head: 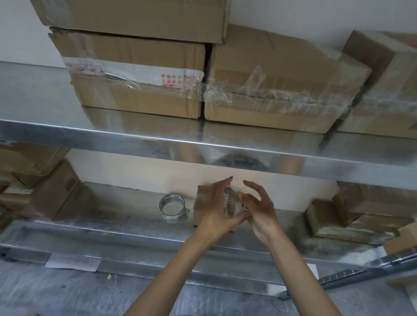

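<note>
Steel shelving (pixel 202 143) fills the wall, big taped cartons (pixel 136 89) stored on its upper deck, a small cardboard box (pixel 201 206) left at working reach on the lower one. In front of that box the left hand (pixel 217 213) cups a clear, blurred roll (pixel 231 205) between thumb and fingers, likely tape for sealing, while the right hand (pixel 261 210) hovers spread and loose beside it, perhaps hunting the end. Another tape ring (pixel 172 205) lies just left.

Low overhead: upper shelf edge (pixel 202 143); tape roll (pixel 172 206) left of small box (pixel 201 207); bare shelf (pixel 291 228) right.
</note>
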Demonstrator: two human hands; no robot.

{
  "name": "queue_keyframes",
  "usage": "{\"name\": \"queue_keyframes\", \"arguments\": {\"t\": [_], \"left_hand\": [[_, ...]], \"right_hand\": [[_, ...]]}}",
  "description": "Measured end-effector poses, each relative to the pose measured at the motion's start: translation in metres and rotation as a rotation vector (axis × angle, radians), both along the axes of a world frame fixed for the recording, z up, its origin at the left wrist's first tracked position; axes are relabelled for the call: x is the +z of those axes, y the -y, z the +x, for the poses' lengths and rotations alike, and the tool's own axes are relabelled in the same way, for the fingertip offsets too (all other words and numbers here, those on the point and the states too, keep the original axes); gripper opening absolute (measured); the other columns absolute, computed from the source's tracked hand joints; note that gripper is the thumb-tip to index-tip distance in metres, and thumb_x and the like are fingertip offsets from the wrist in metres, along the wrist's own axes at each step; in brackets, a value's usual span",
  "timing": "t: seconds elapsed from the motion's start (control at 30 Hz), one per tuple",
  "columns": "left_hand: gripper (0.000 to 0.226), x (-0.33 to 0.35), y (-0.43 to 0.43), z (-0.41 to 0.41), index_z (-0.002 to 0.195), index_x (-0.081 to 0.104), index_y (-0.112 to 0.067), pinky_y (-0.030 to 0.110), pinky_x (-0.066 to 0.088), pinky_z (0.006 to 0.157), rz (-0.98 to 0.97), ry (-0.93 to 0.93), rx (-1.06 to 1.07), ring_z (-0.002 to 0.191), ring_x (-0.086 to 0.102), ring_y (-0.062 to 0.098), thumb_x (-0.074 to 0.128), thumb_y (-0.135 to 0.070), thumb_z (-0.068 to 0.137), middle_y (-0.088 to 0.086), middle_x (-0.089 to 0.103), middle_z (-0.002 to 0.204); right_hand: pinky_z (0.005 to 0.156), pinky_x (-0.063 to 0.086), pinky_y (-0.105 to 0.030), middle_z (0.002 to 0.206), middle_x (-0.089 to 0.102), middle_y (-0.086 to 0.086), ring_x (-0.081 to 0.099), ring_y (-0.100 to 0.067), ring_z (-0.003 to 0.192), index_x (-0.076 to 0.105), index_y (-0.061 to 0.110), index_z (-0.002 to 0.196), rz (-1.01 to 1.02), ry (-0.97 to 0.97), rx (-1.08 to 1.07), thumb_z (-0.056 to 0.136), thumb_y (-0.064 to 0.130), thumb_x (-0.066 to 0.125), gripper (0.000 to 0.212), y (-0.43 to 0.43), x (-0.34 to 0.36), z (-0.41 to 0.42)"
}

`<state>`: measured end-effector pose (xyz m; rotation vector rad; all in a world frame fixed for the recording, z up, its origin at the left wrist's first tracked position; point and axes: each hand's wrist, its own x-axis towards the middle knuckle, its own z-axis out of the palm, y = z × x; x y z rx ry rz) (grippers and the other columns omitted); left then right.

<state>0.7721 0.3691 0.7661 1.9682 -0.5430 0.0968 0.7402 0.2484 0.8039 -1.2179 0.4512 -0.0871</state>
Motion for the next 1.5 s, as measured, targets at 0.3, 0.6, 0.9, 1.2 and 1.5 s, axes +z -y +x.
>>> {"name": "queue_keyframes", "arguments": {"t": [0.3, 0.6, 0.9, 1.2, 1.5], "left_hand": [[0.042, -0.018, -0.013, 0.056, 0.14, 0.041, -0.013, 0.038, 0.034, 0.107, 0.511, -0.114, 0.033, 0.128, 0.039, 0.027, 0.041, -0.024, 0.099, 0.009, 0.044, 0.14], [0.096, -0.042, -0.007, 0.055, 0.145, 0.028, -0.009, 0.047, 0.019, 0.114, 0.964, -0.002, 0.004, 0.136, 0.027, 0.031, -0.009, -0.054, 0.068, 0.013, 0.034, 0.145], [0.058, -0.047, -0.007, 0.058, 0.146, 0.026, -0.011, 0.045, 0.015, 0.116, 0.957, -0.034, -0.01, 0.139, 0.023, 0.03, 0.034, -0.043, 0.098, 0.011, 0.031, 0.148], [0.076, -0.049, -0.007, 0.056, 0.144, 0.029, -0.011, 0.046, 0.02, 0.114, 0.972, -0.013, -0.004, 0.138, 0.025, 0.031, 0.001, -0.053, 0.088, 0.012, 0.033, 0.146], [0.057, -0.055, -0.009, 0.055, 0.143, 0.028, -0.01, 0.039, 0.026, 0.108, 0.956, -0.005, 0.003, 0.134, 0.026, 0.031, 0.025, -0.049, 0.101, 0.012, 0.031, 0.145]], "right_hand": [[0.061, 0.04, -0.005, 0.078, 0.067, -0.004, 0.061, -0.015, 0.07, 0.055, 0.02, 0.115, -0.838, -0.033, -0.043, 0.082, 0.015, 0.071, 0.037, 0.054, -0.037, 0.005], [0.105, 0.033, -0.03, 0.139, 0.05, -0.006, 0.044, -0.025, 0.129, 0.054, 0.014, 0.131, -1.397, -0.25, 0.457, 0.09, 0.013, 0.059, 0.042, 0.075, -0.104, -0.002], [0.091, 0.049, -0.039, 0.123, 0.059, -0.013, 0.054, -0.028, 0.114, 0.061, 0.008, 0.122, -1.666, 0.237, 0.171, 0.082, 0.018, 0.072, 0.043, 0.037, -0.079, -0.017], [0.114, 0.018, -0.041, 0.138, 0.051, -0.017, 0.049, -0.03, 0.128, 0.056, 0.001, 0.128, -1.867, 0.164, 0.373, 0.093, 0.038, 0.044, 0.053, 0.006, -0.091, -0.011], [0.113, 0.018, -0.057, 0.149, 0.035, -0.02, 0.035, -0.033, 0.137, 0.033, -0.002, 0.143, -2.072, -0.001, 0.405, 0.073, 0.03, 0.074, 0.088, -0.013, -0.115, -0.054]]}}
